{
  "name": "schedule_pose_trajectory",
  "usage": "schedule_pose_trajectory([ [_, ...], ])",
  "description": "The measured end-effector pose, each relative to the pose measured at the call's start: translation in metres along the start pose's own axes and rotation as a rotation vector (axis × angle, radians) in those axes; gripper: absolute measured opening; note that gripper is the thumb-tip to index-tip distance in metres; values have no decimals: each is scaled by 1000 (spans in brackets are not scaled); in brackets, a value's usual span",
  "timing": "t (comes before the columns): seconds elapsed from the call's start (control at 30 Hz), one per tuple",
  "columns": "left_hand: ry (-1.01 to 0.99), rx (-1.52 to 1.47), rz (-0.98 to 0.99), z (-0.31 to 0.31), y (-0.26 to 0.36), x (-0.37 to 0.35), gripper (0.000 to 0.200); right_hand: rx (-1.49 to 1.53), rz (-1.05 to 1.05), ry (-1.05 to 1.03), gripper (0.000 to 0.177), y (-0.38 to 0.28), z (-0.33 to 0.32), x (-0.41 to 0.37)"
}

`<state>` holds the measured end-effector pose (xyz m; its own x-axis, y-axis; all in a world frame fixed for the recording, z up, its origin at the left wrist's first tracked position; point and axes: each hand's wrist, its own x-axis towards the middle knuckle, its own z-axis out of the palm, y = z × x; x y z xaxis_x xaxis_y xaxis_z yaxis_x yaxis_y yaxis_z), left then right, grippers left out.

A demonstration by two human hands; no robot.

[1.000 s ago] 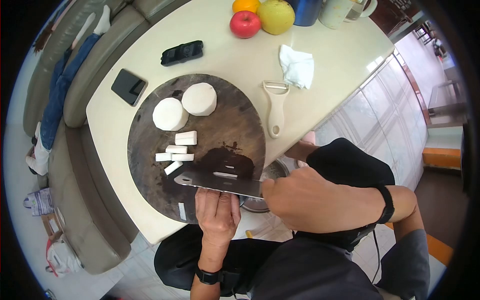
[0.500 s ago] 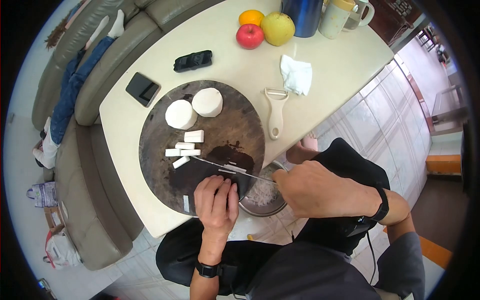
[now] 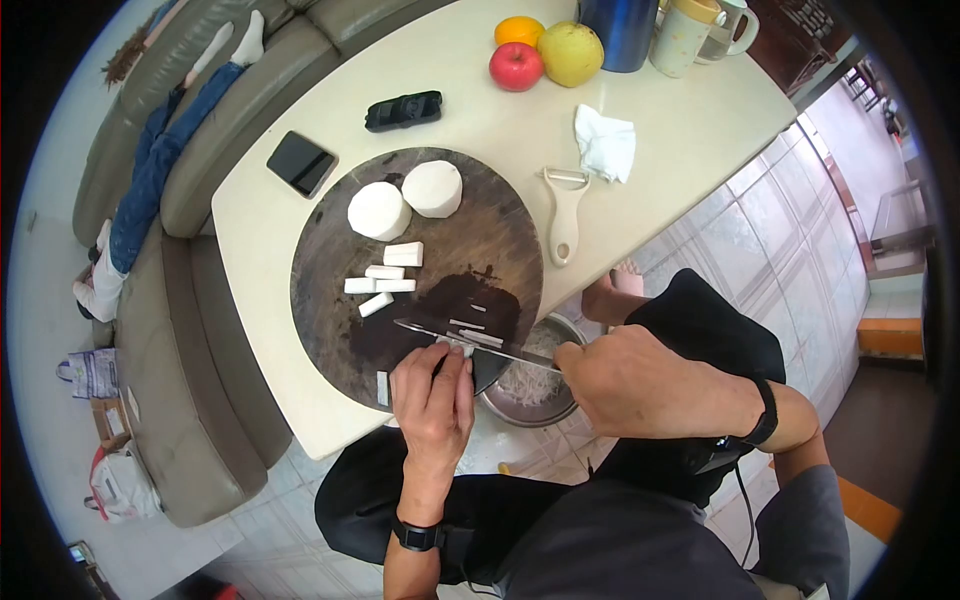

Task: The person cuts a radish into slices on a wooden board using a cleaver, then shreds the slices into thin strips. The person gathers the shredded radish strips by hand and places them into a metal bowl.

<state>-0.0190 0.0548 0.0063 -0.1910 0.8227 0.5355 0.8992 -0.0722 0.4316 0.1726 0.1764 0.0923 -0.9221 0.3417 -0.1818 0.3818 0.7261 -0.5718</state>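
Observation:
My right hand (image 3: 630, 380) is closed around a knife, its handle hidden in the fist. The thin knife blade (image 3: 520, 354) reaches left over the round dark chopping board (image 3: 325, 335), right beside my left fingertips. With fingers bent, my left hand (image 3: 432, 390) presses a small white piece, looking like white radish (image 3: 456, 345), onto the board. Thin white strips (image 3: 480, 338) lie along the blade's far side. Several short white sticks (image 3: 385, 272) and two thick white rounds (image 3: 379, 211) sit farther back. Another flat white piece (image 3: 382, 388) lies left of my left hand.
Below the board's right edge, a metal bowl (image 3: 570, 408) holds white shreds. A peeler (image 3: 564, 220), white cloth (image 3: 605, 143), phone (image 3: 301, 163), black object (image 3: 403, 111), fruit (image 3: 571, 54) and blue flask (image 3: 617, 35) are on the table. Someone's legs (image 3: 165, 170) rest on the sofa.
The knife has shifted across the board toward my left fingertips, where a white piece now shows. One more strip lies apart beyond the blade. The whole view has shifted slightly.

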Motion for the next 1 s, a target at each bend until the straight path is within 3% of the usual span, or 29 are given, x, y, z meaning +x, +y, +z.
schedule_pose_trajectory([
  [0.5,-88,42,-44,-9,-6,1,21,-35,7,19,18,3,1,-2],
  [1.0,-154,52,87,-10,-7,11,22,2,25,-4,19,2,1,-3],
])
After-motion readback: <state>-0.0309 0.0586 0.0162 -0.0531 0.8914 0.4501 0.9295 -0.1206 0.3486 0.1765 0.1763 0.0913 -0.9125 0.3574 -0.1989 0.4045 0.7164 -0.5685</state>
